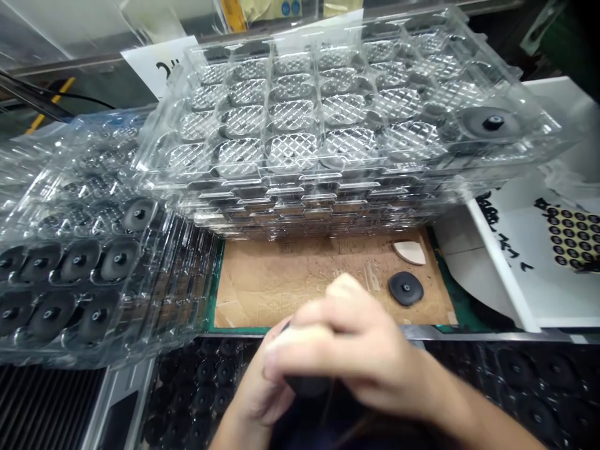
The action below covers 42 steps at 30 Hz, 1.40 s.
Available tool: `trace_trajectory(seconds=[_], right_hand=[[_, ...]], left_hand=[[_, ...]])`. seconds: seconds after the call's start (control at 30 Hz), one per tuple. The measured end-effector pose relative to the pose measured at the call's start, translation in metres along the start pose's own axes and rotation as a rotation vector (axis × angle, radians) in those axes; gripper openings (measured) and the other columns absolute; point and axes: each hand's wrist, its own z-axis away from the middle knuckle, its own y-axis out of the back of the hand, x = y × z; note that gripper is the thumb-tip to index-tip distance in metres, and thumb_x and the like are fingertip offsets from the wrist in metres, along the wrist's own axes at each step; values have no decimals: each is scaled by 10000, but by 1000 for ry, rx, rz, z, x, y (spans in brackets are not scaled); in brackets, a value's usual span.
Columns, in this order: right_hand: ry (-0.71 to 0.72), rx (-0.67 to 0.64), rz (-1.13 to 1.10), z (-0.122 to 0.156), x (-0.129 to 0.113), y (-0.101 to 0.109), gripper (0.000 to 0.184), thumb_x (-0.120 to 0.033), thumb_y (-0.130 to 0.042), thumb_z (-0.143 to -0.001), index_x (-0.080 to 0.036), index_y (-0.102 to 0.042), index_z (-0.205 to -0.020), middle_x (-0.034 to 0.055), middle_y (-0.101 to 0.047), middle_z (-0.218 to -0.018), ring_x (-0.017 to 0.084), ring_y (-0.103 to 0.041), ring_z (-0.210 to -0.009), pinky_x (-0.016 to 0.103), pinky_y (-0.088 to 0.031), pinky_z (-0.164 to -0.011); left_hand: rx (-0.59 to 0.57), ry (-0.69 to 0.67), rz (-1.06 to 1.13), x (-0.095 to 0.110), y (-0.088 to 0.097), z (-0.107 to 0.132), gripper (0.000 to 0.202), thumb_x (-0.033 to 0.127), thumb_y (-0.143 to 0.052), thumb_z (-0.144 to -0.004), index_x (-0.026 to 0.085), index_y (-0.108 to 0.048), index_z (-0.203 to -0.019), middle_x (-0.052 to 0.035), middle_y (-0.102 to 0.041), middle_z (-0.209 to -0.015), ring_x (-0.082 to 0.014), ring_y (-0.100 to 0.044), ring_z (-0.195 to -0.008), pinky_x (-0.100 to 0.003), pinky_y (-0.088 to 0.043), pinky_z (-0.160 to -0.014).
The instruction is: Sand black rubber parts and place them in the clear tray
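Both of my hands meet low in the middle of the view, blurred by motion. My right hand (356, 350) lies on top, fingers curled round a small black part (307, 384) that shows under them. My left hand (255, 397) comes from below and pinches the same part from the left. One black round part (405, 288) lies loose on the scuffed cardboard pad (290, 275) just beyond my right hand. A stack of clear plastic trays (328, 119) stands behind the pad; its top tray holds a single black part (492, 122) at the far right.
A second stack of clear trays (79, 250) filled with several black parts sits at the left. A white wedge-shaped piece (411, 252) lies on the pad. A white board with a sheet of round stickers (572, 237) is at the right. Dark trays of parts (539, 381) run along the bottom.
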Motion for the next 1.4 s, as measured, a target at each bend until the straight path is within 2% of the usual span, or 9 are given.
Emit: trace_trajectory(seconds=[0.1,0.17,0.37,0.47,0.73,0.83,0.97,1.13,1.4], right_hand=[[-331,224,-60,4,37,-5,254,-196,-442,-921,-231,-670,-1029,22,-678,-927,149,-596,-844,286,-429,-752],[-533,228,-84,12,68,-18,222,-222,-495,-884,-241,-687,-995,21,-680,-897,166,-616,-830,288,-470,-733],[-639,215,-37,55,111,-75,262,-192,-496,-818,-208,-701,-980,100,-594,-1092,247,-583,-1008,402,-473,-861],[-666,271,-46,64,104,-77,292,-225,-450,-847,-190,-667,-1040,124,-563,-1137,241,-584,-1002,393,-495,-820],[-650,270,-173,53,74,-26,209,-248,-492,-856,-191,-690,-898,48,-689,-863,182,-640,-830,327,-512,-778],[-666,288,-199,52,67,-20,196,-253,-512,-852,-194,-694,-893,42,-687,-836,175,-640,-796,312,-516,-752],[-665,300,-227,52,56,-18,159,-268,-567,-830,-206,-706,-875,37,-682,-833,170,-621,-775,292,-506,-717],[-637,293,-325,51,38,-13,110,-276,-618,-817,-217,-699,-863,27,-635,-802,147,-558,-712,259,-467,-643],[-730,31,-599,45,19,-3,113,-253,-669,-786,-207,-710,-880,11,-654,-801,123,-547,-680,247,-432,-629]], left_hand=[[-87,21,213,-2,2,1,589,509,-775,-536,256,-675,-1058,-14,-718,-1009,-234,-684,-868,-310,-536,-772],[-134,33,328,-1,3,2,589,487,-771,-555,266,-662,-1090,-18,-722,-1030,-222,-693,-857,-285,-542,-743],[-166,76,445,-1,3,4,493,500,-684,-649,206,-691,-1045,-44,-733,-1028,-231,-682,-942,-281,-547,-803],[-190,90,469,-2,4,4,491,528,-638,-685,203,-690,-1049,-48,-735,-1024,-224,-693,-917,-278,-559,-785],[-239,21,396,1,2,1,520,602,-478,-785,260,-624,-1148,-37,-723,-1013,-164,-710,-757,-207,-543,-605],[-130,-201,61,-3,5,2,575,562,-520,-784,365,-435,-1317,-33,-662,-1098,-165,-679,-777,-275,-526,-681],[-26,-604,-704,-8,12,0,927,274,-675,-757,435,-50,-1422,-53,-543,-1227,-237,-522,-1118,-430,-380,-966],[-57,-809,-1142,-4,14,-6,1111,104,-699,-695,409,88,-1417,-94,-518,-1211,-261,-510,-1102,-468,-379,-944],[-94,-573,-915,-2,14,-3,1006,369,-675,-741,338,53,-1436,-76,-572,-1131,-241,-550,-1029,-403,-383,-929]])
